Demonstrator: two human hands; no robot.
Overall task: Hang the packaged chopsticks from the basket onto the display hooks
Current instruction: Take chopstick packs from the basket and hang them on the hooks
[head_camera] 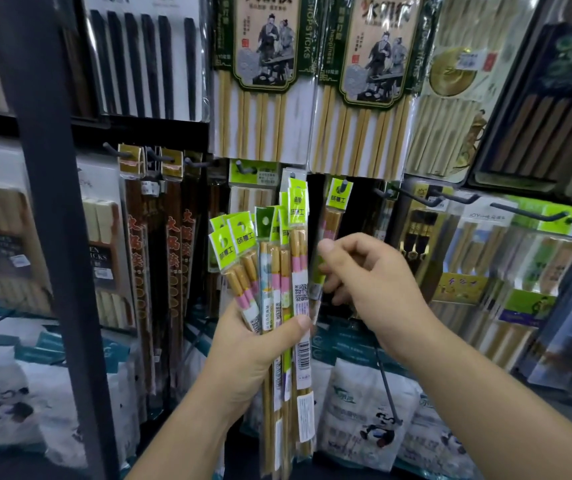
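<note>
Green-labelled chopstick packets (277,271) gripped in left hand (260,344); right hand (371,271) pinches one packet (317,277).

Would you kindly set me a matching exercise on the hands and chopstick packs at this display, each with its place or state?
Things:
1. left hand
2. right hand
3. black chopsticks
4. green-labelled bamboo chopsticks

Place or state:
a. top centre of the display
b. pinches a single pack
c. top left of the display
d. grips the bundle of packs

Pairs: 1-d, 2-b, 3-c, 4-a
</note>
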